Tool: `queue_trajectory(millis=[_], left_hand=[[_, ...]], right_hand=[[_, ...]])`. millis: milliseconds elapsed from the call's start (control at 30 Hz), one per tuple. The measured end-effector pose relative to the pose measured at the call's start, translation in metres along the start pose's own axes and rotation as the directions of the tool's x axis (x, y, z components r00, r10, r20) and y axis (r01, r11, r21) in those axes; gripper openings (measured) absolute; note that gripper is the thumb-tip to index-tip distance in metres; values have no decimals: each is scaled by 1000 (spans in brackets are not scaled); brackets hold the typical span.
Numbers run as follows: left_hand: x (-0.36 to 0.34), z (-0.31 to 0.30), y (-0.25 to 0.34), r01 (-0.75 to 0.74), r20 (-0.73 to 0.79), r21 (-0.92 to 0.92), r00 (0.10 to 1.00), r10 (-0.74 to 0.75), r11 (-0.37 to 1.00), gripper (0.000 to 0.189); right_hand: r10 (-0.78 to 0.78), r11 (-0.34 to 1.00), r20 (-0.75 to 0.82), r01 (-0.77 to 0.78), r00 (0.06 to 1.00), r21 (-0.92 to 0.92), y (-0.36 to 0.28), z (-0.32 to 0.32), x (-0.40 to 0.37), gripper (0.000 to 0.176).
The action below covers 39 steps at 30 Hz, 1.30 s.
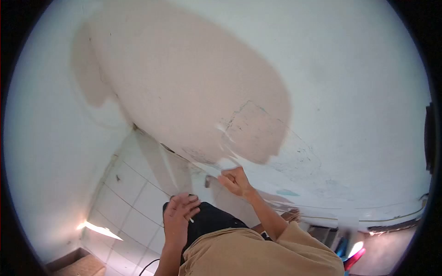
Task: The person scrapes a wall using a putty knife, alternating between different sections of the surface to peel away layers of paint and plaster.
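My right hand (pixel 235 181) is closed in a fist close to the lower part of the pale wall (pixel 350 92). I cannot tell what its fingers hold, if anything. My left hand (pixel 180 211) is over the dark trousers (pixel 216 218), its fingers bent and slightly blurred. A small white stick-like thing (pixel 191 220) pokes out under those fingers. Thin scratches and a faint dark outline (pixel 248 103) mark the wall above my right hand, partly within a large shadow.
White floor tiles (pixel 124 198) lie at the lower left, below the wall corner. A small grey piece (pixel 207 181) is left of my right hand. At bottom left is a brown box-like thing (pixel 78 264). A black cable (pixel 148 265) curves near my left forearm; blue and pink items (pixel 354 258) are at lower right.
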State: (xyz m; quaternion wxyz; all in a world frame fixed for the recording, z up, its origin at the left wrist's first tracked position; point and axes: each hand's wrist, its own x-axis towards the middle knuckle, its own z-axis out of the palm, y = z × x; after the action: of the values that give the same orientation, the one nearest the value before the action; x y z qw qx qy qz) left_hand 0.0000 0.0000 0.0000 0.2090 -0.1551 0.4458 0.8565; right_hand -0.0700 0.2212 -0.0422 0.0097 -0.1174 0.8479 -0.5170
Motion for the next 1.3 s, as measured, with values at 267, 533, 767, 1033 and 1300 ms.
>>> queue_trajectory(millis=[267,533,767,1033,1300], left_hand=[[-10,9,54,-250,-65,615,929,364,748,28],[3,-4,46,57,309,864,724,-617,500,82],[8,56,37,369,247,-24,903,-352,929,66],[14,126,49,-139,358,423,934,-23,896,79],[26,141,51,-241,459,472,888,-3,848,87]], right_hand=[[159,978,-14,-156,987,137,-63,19,-77,39],[-170,979,-594,202,787,-12,-158,32,-45,20],[-188,966,-679,9,710,-258,-169,32,-83,14],[-143,988,-606,78,783,-132,-154,7,-99,40],[419,730,-348,-84,839,678,-150,-26,-93,50]])
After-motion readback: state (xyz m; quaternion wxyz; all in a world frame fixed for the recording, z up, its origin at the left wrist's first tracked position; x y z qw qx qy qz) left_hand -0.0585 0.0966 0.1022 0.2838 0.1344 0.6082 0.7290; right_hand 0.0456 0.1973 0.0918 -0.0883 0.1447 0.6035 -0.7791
